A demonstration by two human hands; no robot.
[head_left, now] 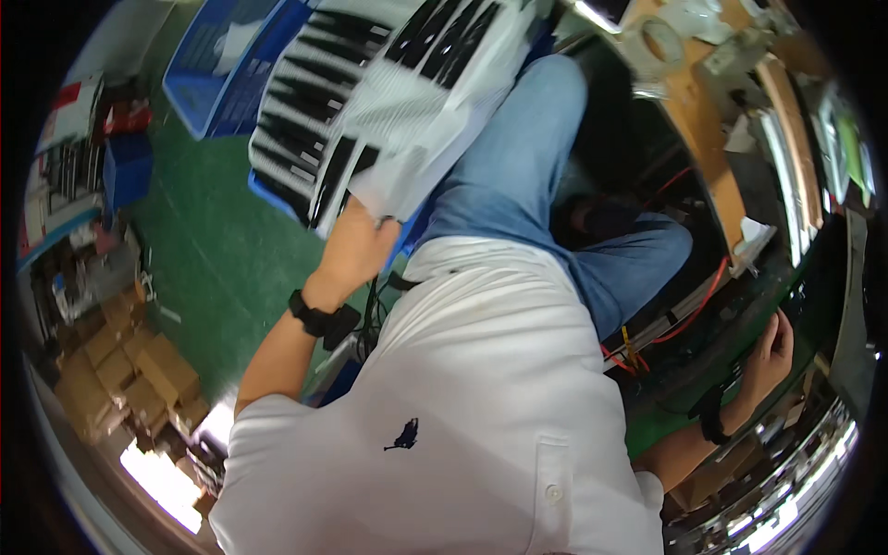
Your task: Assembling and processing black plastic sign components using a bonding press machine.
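My left hand (356, 242), with a black band on its wrist, reaches to the near edge of a stack of packed goods. Its fingers close on a corner of a thin white sheet (400, 183), which partly hides the fingertips. Beside and beyond it lie rows of long, glossy black parts (338, 69) with small pale labels, set in white ribbed packing (384, 120). A blue crate (274, 196) shows under them. My right hand (770, 359), also banded, is out at the far right by a dark bench edge. Its fingers are loosely bent and apart, with nothing seen in them.
Another blue crate (197, 97) stands on the green floor (217, 245) at upper left. Cardboard boxes (139, 370) are piled at lower left. To the right is a wooden bench (708, 139) with a tape roll (659, 42); red cables (700, 310) run below it.
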